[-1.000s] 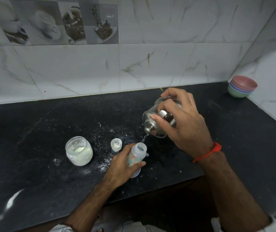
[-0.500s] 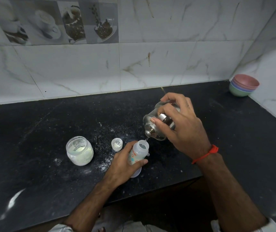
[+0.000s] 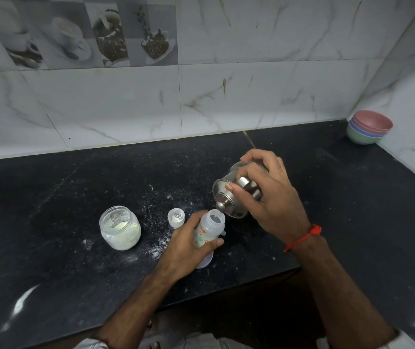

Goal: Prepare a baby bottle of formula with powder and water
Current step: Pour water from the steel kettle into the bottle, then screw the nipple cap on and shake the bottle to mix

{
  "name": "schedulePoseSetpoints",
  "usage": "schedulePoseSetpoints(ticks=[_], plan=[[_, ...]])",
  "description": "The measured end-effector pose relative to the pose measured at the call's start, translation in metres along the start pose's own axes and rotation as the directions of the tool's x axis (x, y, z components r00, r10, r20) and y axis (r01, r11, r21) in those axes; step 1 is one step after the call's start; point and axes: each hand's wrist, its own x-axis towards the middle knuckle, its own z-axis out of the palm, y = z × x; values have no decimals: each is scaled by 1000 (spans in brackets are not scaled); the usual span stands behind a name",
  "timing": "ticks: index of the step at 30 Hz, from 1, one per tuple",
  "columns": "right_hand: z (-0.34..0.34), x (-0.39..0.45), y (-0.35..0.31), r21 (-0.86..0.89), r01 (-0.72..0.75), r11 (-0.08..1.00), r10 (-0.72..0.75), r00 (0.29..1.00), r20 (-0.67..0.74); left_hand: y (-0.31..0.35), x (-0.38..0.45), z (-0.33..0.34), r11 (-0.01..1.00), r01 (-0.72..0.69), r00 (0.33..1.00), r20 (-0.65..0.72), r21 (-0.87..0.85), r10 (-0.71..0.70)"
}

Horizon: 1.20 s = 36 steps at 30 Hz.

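While pouring water, the right hand (image 3: 266, 197) is wrapping fingers and thumb around a small steel pot (image 3: 236, 195), tipping it sideways so its rim is hanging right over the open mouth of the baby bottle (image 3: 210, 229); lip and bottle neck are looking nearly touching, cannot tell if actual contact. A red thread band (image 3: 302, 238) is sitting on that wrist. The left hand (image 3: 189, 245) is curling closed around the bottle body, thumb across the front, keeping it slightly tilted toward the pot, base just above or on the black counter (image 3: 50, 222), near the front edge; base is partly hidden by the hand, and a pale round piece under it is showing, unclear what. Water level inside is not readable. Judging the step: filling with water, mid-task, cap not on yet. Doing it well is meaning keeping the tilt small and the stream thin, since the neck is narrow and the pot rim is wide; keeping the lip centred over the opening; bracing the bottle firmly so it is not sliding on the powder-dusted surface; levelling the pot early to avoid overshoot. Just left of the bottle, a small white cap or scoop (image 3: 175, 217) is standing, and further left an open glass jar of powder (image 3: 120, 227). Spilled powder is scattering around them. Stacked bowls (image 3: 368, 128) are sitting well apart in the far right corner.
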Motion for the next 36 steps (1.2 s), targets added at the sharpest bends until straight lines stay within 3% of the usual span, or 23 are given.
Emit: schedulePoseSetpoints(ticks=[4, 8, 10, 14, 17, 25, 31, 36], plan=[[16, -7, 17, 207, -185, 961, 195, 980, -32, 0, -1, -1, 1000, 12, 1000, -6, -4, -12], [26, -18, 32, 415, -347, 841, 399, 916, -42, -1, -3, -3, 1000, 18, 1000, 3, 10, -18], [31, -24, 38, 522, -465, 715, 537, 843, 14, -1, -4, -3, 1000, 20, 1000, 4, 11, -20], [45, -34, 57, 737, -596, 320, 750, 634, 187, 0, -3, -3, 1000, 26, 1000, -14, -9, -26], [59, -44, 78, 764, -625, 159, 838, 495, 230, 2, -2, -5, 1000, 17, 999, -44, -21, -18], [93, -64, 123, 799, -596, 75, 945, 299, 134, -4, -2, -14, 998, 40, 990, -133, -42, -45], [109, -79, 140, 792, -609, 49, 960, 246, 130, -7, -4, -21, 995, 82, 979, -185, -58, -91], [107, -80, 139, 769, -636, 67, 958, 257, 129, -7, -4, -25, 995, 82, 972, -216, -64, -94]])
